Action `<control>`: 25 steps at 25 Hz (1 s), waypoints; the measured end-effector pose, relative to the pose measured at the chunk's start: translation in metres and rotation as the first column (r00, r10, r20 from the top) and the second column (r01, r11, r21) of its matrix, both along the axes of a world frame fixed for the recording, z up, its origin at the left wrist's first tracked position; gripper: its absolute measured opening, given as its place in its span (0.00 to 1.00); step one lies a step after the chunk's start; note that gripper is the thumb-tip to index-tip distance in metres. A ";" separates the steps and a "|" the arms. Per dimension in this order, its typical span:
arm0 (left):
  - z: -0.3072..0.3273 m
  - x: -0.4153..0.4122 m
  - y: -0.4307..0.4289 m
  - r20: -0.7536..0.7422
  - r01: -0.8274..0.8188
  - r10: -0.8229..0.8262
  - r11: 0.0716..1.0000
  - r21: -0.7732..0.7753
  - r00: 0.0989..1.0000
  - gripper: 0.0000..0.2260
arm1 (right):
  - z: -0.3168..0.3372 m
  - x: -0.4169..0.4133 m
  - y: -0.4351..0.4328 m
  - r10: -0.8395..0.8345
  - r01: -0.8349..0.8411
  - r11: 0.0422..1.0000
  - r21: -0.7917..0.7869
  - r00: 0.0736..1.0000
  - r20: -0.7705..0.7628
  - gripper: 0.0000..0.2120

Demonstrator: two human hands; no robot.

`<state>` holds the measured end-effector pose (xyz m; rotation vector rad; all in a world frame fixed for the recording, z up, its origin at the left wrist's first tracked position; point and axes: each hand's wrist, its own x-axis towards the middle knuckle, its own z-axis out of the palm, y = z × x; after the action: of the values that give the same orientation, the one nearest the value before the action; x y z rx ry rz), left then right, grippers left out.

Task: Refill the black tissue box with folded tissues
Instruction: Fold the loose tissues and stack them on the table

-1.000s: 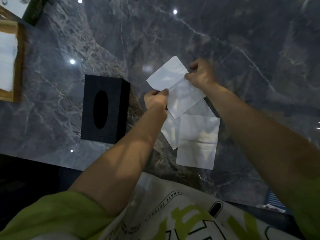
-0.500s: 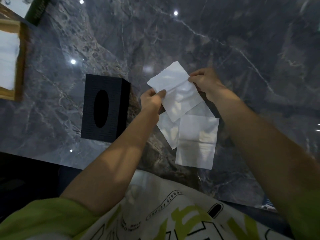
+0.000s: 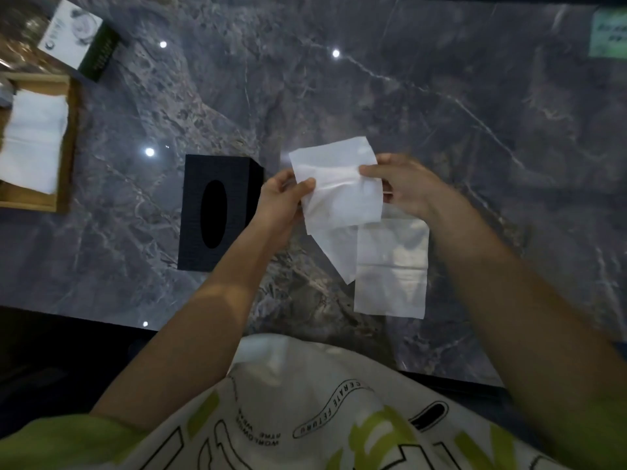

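tissue box (image 3: 217, 212) left of tissues (image 3: 390, 266), tray (image 3: 64, 144) far left

Marble table (image 3: 441, 96): tissue box (image 3: 217, 212), tissues (image 3: 390, 266), tray (image 3: 66, 144).

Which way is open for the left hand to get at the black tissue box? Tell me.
Probably yes, sideways: the left hand sits just right of the black tissue box, nothing between them. But its fingers are pinching the tissue, shared with the right hand.
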<state>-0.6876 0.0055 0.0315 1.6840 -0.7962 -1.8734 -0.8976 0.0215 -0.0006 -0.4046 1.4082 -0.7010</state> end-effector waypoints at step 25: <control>0.019 0.243 -0.002 -0.173 0.184 -0.207 0.973 -0.141 0.963 0.08 | 0.085 0.224 0.050 -0.133 0.111 0.978 -0.179 0.985 -0.114 0.10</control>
<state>-0.4450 0.0034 0.0508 1.3722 -1.0096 -2.0326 -0.6740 0.0716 0.0842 -0.5082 1.5057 -0.9150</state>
